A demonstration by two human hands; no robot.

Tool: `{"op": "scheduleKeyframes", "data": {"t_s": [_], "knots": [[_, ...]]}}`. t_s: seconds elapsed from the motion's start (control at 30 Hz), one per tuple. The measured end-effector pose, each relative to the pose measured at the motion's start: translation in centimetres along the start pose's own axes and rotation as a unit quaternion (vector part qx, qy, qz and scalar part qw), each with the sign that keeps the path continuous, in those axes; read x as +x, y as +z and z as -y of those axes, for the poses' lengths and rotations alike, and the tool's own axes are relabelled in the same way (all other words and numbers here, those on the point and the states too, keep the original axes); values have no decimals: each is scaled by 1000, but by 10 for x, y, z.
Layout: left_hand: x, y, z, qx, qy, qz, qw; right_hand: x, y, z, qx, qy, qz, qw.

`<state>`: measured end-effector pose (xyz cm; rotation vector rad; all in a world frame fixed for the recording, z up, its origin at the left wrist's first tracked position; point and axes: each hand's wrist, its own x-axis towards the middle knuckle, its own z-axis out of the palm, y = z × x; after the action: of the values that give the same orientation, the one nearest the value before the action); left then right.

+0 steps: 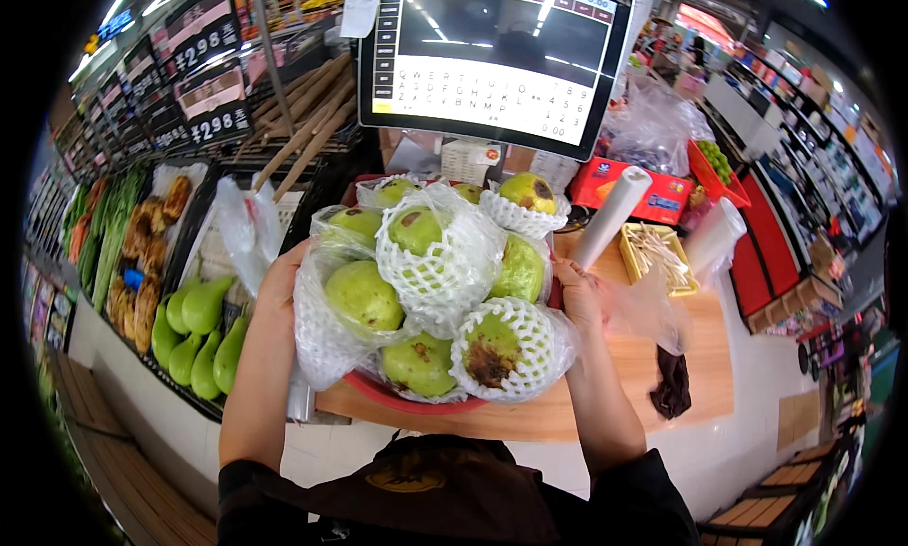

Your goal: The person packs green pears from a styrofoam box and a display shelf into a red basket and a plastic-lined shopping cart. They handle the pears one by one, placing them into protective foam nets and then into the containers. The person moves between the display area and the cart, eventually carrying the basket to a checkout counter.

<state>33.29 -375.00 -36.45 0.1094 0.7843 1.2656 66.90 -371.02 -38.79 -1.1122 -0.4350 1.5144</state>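
Note:
A red basin (pixel 413 401) heaped with large green fruits (pixel 363 295) is in front of me, below the scale's screen. Several fruits have brown, spoiled-looking patches; some wear white foam nets (pixel 520 371) and thin clear plastic wrap. My left hand (pixel 286 279) is closed at the basin's left side, its fingers partly hidden by the wrapped fruit. At the right rim my right hand (pixel 579 295) grips the basin, thumb on top. A thin clear plastic bag (pixel 648 308) is beside the right hand; whether they touch I cannot tell.
A touch-screen scale (pixel 492 64) stands behind the basin. On the wooden counter (pixel 695 343) are plastic bag rolls (pixel 613 215), a yellow basket of white sticks (pixel 659 258) and a dark cloth (pixel 671 383). To the left lie green gourds (pixel 203 324) and brown roots (pixel 147 253).

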Motion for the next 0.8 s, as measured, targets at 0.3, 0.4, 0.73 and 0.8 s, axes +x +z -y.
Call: {"op": "scheduleKeyframes", "data": {"t_s": [0.3,0.4,0.73,0.8], "knots": [[43,-12,-33,52,-49,68,995,-24,27,-11,21,-20,-71,997],[55,-20,-36,74,-73,86,991,-28,37,-11,26,-11,-106,994],[71,-63,-49,230,14,59,971,-106,-27,-23,-216,-154,-137,954],[76,-77,-56,319,104,4,942,-161,-65,-47,-329,-246,-178,894]]}}
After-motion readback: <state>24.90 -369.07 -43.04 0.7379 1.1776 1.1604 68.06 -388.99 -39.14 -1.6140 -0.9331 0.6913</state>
